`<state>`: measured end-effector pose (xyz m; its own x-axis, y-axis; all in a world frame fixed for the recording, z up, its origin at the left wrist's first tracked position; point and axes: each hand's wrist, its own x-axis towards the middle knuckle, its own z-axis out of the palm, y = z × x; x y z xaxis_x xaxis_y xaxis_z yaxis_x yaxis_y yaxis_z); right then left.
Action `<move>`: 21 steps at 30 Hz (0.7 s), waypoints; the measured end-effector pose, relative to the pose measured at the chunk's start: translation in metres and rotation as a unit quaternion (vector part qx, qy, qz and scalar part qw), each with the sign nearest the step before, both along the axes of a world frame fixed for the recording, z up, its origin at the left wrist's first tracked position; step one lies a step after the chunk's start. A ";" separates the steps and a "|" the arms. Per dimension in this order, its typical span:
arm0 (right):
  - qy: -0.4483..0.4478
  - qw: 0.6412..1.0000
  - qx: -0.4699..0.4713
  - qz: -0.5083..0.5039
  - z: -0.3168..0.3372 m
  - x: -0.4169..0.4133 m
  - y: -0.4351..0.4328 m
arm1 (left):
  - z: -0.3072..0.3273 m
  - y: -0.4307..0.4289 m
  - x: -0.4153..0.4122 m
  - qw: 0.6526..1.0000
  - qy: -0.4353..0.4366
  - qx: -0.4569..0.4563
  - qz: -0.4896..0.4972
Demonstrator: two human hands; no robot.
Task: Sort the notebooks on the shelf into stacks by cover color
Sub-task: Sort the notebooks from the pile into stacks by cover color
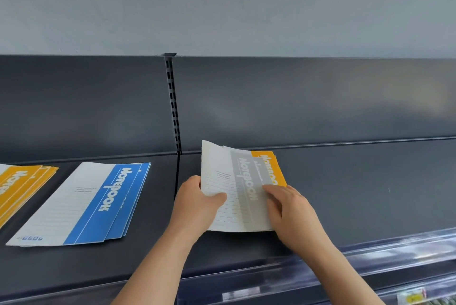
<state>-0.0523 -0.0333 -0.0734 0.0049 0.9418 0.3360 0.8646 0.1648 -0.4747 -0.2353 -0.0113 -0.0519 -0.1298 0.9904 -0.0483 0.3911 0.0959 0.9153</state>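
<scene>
Dark grey metal shelf [357,193] with matching back panel [296,102], divided by a slotted upright [172,97]; pale wall above. At the far left edge, an orange stack [22,186] is seen, partly cut off. Just right of it, apart, a blue stack [98,203] is laid flat, slightly fanned. Right of the upright, a grey notebook [237,188] is held over an orange notebook [270,164], its far end raised toward the back panel. Its left edge is grasped by the left hand [197,203], thumb on the cover. Its right edge is gripped by the right hand [293,215], fingers bent on the grey band. A clear price strip [394,255] is noted along the near edge.
</scene>
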 end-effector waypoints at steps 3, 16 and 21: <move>-0.004 1.000 -0.008 -0.018 0.000 0.002 0.003 | 0.003 -0.002 -0.004 0.999 -0.039 0.009 0.008; 0.134 0.988 0.013 0.074 0.018 -0.075 0.023 | 0.010 -0.022 -0.075 0.994 -0.076 0.043 0.062; 0.132 0.983 0.011 0.124 0.020 -0.130 0.024 | 0.014 -0.043 -0.134 0.993 -0.090 0.026 0.066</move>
